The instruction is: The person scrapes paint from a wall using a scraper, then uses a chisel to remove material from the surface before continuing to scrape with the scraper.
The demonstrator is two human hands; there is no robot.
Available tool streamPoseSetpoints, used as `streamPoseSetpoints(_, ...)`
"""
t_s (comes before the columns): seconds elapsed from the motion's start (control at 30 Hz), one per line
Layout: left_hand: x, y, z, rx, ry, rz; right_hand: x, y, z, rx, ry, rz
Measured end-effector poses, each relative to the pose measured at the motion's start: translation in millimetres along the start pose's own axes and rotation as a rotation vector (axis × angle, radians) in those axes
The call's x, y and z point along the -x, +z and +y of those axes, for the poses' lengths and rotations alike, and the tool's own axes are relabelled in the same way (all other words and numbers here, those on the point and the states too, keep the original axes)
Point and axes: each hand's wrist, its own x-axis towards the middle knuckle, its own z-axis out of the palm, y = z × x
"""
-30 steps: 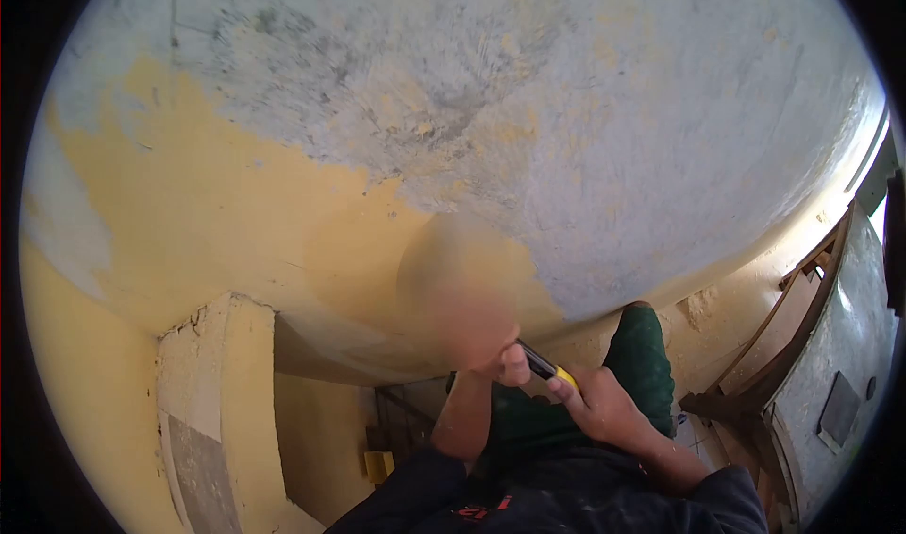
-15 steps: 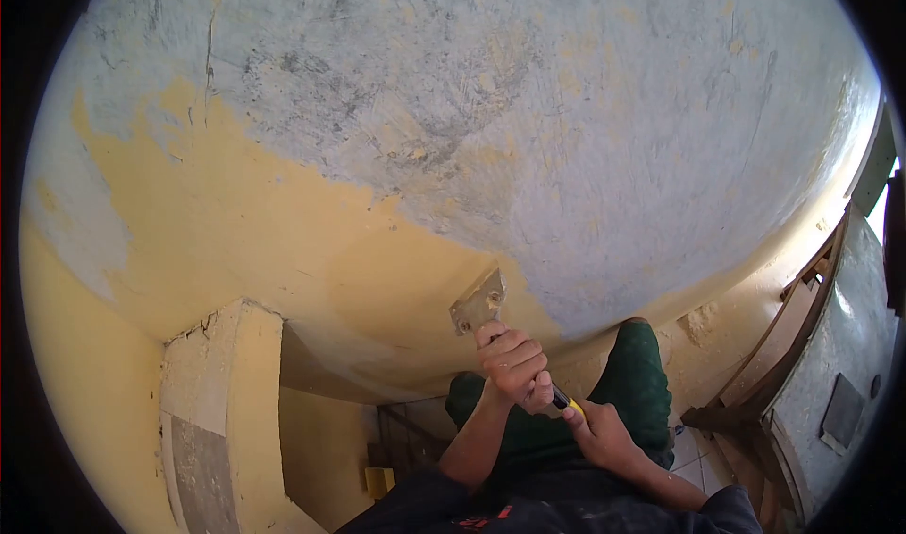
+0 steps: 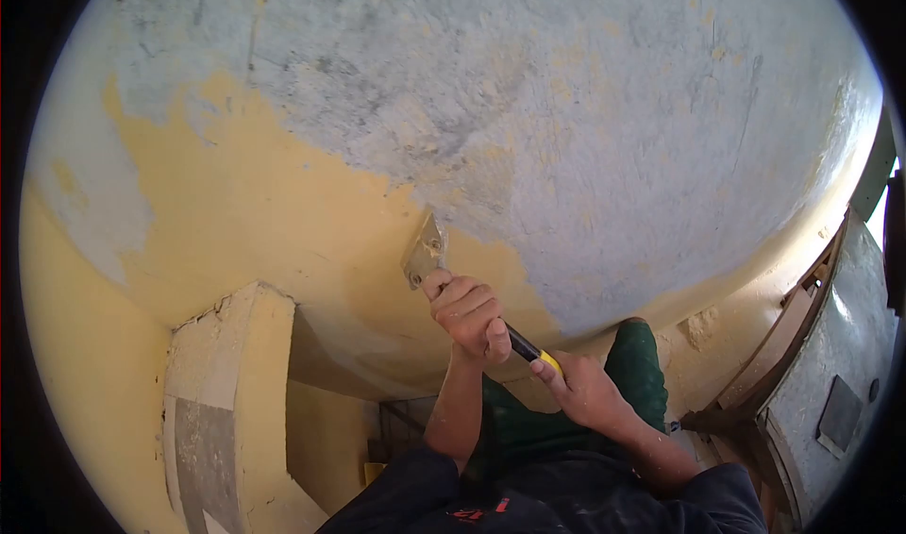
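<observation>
My left hand (image 3: 466,313) is closed round the upper part of a long-handled scraper (image 3: 427,252), just below its wide metal head. Farther down, my right hand (image 3: 587,392) grips the yellow and black handle near its lower end. The scraper's blade is against or very near the wall (image 3: 283,213), on yellow paint close to the border with the bare grey area. Whether the edge touches cannot be made out.
A yellow ledge with broken edges (image 3: 264,364) juts out at lower left, beside a recess. On the right lean a grey panel (image 3: 849,345) and wooden pieces (image 3: 774,345). My green-trousered knees are near the wall's foot.
Both hands and the scraper have moved left and up along the wall, and more of the black handle shows between the hands. The view has shifted slightly.
</observation>
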Motion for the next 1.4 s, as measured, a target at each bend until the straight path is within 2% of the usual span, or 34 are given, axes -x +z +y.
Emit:
streamPoseSetpoints(0.13,1.8,-13.8,16.5,-0.003,0.036,0.015,19.4,13.5,12.2,-0.033,-0.125,0.038)
streamPoseSetpoints(0.3,36.5,-5.3,35.8,0.076,-0.057,-0.077,47.7,23.2,30.8,-0.090,0.064,-0.013)
streamPoseSetpoints(0.53,43.6,4.9,28.4,0.118,-0.045,-0.083,44.1,26.8,42.4,-0.104,0.000,0.025)
streamPoseSetpoints(0.6,41.8,6.0,23.5,0.121,-0.020,-0.074,37.6,28.1,44.1,-0.078,0.041,0.012)
streamPoseSetpoints(0.67,43.3,5.8,22.5,0.135,-0.089,-0.121,33.4,30.4,45.0,-0.067,0.029,0.023)
streamPoseSetpoints(0.87,34.1,1.4,6.5,0.093,-0.070,-0.143,11.3,39.8,46.4,-0.038,-0.011,0.027)
streamPoseSetpoints(1.13,-15.0,-17.9,-22.8,0.043,0.068,0.027,-14.2,26.3,9.1,-0.088,-0.111,-0.031)
streamPoseSetpoints(1.2,-16.4,-26.8,-17.0,0.049,0.087,0.063,-7.7,26.6,-3.9,-0.159,-0.048,-0.060)
streamPoseSetpoints(1.33,4.5,-39.7,9.0,0.064,0.023,-0.032,22.5,31.4,8.3,-0.144,-0.107,-0.064)
streamPoseSetpoints(1.4,21.3,-36.1,19.2,0.092,0.007,-0.065,39.0,37.0,24.6,-0.311,-0.048,-0.165)
